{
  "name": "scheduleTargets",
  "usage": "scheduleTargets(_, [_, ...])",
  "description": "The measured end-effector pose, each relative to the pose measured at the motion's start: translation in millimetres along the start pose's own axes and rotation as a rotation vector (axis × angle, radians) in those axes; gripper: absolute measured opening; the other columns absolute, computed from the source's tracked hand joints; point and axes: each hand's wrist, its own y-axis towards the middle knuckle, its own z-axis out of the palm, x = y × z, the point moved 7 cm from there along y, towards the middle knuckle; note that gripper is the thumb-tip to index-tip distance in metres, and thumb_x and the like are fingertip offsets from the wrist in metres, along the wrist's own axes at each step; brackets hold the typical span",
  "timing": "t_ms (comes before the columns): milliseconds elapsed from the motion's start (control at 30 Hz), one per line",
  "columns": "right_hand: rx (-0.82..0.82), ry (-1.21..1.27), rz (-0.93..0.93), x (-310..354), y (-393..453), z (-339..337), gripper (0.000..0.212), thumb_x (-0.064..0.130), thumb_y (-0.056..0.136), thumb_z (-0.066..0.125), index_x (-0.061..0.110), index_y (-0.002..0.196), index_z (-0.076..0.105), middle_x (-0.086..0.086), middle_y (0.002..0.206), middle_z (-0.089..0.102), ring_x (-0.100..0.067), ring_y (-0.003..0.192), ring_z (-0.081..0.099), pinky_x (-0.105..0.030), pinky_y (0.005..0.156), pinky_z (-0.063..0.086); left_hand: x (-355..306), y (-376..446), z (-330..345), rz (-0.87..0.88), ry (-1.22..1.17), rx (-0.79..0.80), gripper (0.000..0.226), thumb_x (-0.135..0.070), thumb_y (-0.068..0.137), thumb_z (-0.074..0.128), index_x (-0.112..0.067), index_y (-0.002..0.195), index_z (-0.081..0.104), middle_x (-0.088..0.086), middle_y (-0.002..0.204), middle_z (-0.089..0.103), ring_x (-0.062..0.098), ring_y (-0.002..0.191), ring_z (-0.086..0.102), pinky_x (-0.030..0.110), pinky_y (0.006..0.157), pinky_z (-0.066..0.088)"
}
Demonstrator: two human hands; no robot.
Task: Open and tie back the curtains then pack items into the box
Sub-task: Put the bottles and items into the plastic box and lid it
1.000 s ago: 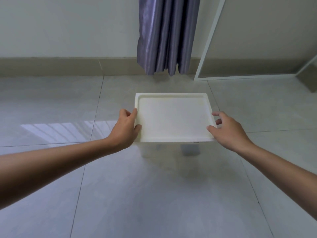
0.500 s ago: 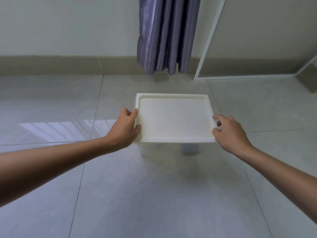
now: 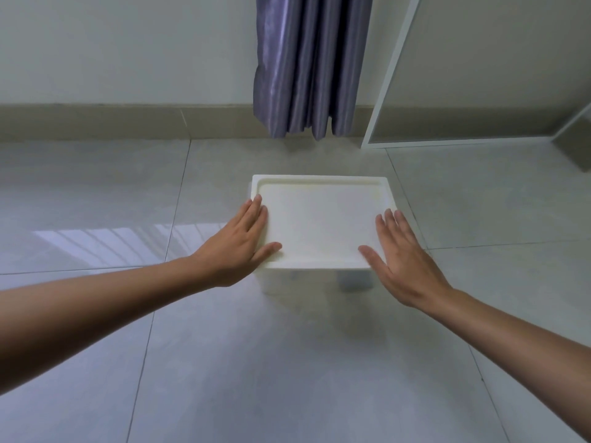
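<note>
Resting flat on a white lid (image 3: 319,223), both of a person's hands lie palm down with straight fingers. The left hand (image 3: 238,243) covers the lid's left edge, its four fingers pressed together and pointing away from the person, the thumb stretched out to the right along the near edge. The right hand (image 3: 399,255) covers the near right corner, its fingers slightly spread and the thumb reaching out to the left; whether it presses on the lid or only hovers just above it cannot be told. The lid sits on a pale, translucent box (image 3: 278,282), which stands on a glossy grey tiled floor (image 3: 287,362) in the middle of the view. Behind the box, a gathered purple curtain (image 3: 311,65) hangs against a pale wall (image 3: 128,46), its hem just above the floor. To the curtain's right stands a white frame (image 3: 391,71).
</note>
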Motion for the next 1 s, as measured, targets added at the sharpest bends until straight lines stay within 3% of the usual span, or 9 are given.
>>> scheduleTargets(100, [0.024, -0.075, -0.052, -0.2, -3.6, 1.8, 0.101, 0.089, 0.075, 0.011, 0.029, 0.153, -0.013, 0.002, 0.16, -0.02, -0.006, 0.142, -0.029, -0.032, 0.113, 0.004, -4.4, -7.0, 1.3, 0.105, 0.05, 0.014, 0.095, -0.081, 0.079, 0.009, -0.022, 0.15, -0.011, 0.001, 0.155, -0.025, 0.021, 0.141, -0.026, 0.034, 0.116, -0.007])
scheduleTargets(267, [0.008, -0.155, -0.047, -7.6, 2.6, -2.5, 0.111, 0.094, 0.068, 0.005, 0.026, 0.153, -0.011, 0.003, 0.16, -0.021, -0.006, 0.142, -0.03, -0.032, 0.116, 0.006, -8.5, -1.9, 4.1, 0.193, 0.237, 0.029, 0.099, -0.086, 0.074, 0.009, -0.026, 0.15, -0.011, 0.0, 0.158, -0.015, 0.035, 0.141, -0.023, 0.047, 0.118, 0.004])
scheduleTargets(467, [-0.03, -0.181, -0.02, -25.9, 29.1, -14.7, 0.109, 0.093, 0.068, 0.007, 0.027, 0.154, -0.004, 0.006, 0.162, -0.012, -0.005, 0.144, -0.023, -0.04, 0.11, 0.034, -16.5, 33.3, -4.9, 0.182, 0.259, -0.003, 0.102, -0.085, 0.069, 0.002, -0.026, 0.15, -0.009, 0.004, 0.159, -0.012, 0.034, 0.143, -0.016, 0.042, 0.117, 0.004])
scheduleTargets(600, [-0.135, -0.209, -0.035, -38.8, 58.5, -26.6, 0.102, 0.088, 0.076, 0.016, 0.02, 0.152, 0.027, -0.004, 0.159, 0.024, -0.019, 0.149, 0.01, -0.045, 0.109, 0.036, -18.5, 64.3, -14.2, 0.157, 0.249, -0.065, 0.099, -0.081, 0.075, 0.005, -0.017, 0.152, 0.003, 0.008, 0.159, 0.0, 0.032, 0.145, -0.007, 0.041, 0.118, 0.006])
scheduleTargets(700, [-0.23, -0.282, -0.116, -42.2, 80.6, -27.2, 0.079, 0.068, 0.091, 0.025, 0.009, 0.139, 0.049, -0.012, 0.143, 0.05, -0.029, 0.138, 0.039, -0.048, 0.106, 0.039, -19.6, 93.2, -19.2, 0.126, 0.241, -0.09, 0.092, -0.071, 0.082, 0.017, -0.012, 0.151, 0.006, 0.009, 0.159, 0.002, 0.029, 0.146, -0.006, 0.04, 0.118, 0.007])
scheduleTargets(767, [-0.25, -0.291, -0.106, -50.1, 96.7, -24.4, 0.07, 0.057, 0.095, 0.025, 0.009, 0.14, 0.047, -0.013, 0.144, 0.049, -0.03, 0.135, 0.043, -0.049, 0.107, 0.036, -19.7, 113.6, -21.9, 0.107, 0.219, -0.1, 0.087, -0.066, 0.087, 0.024, -0.01, 0.151, 0.007, 0.01, 0.159, 0.003, 0.028, 0.146, -0.006, 0.039, 0.118, 0.008])
scheduleTargets(1000, [-0.235, -0.271, -0.069, -67.0, 149.7, -30.1, 0.061, 0.044, 0.098, 0.04, 0.016, 0.151, 0.026, -0.008, 0.158, 0.024, -0.026, 0.146, 0.021, -0.045, 0.118, 0.016, -13.4, 164.5, -32.2, 0.132, 0.268, -0.163, 0.081, -0.06, 0.09, 0.027, -0.006, 0.149, 0.015, 0.01, 0.158, 0.013, 0.027, 0.146, 0.006, 0.038, 0.118, 0.014])
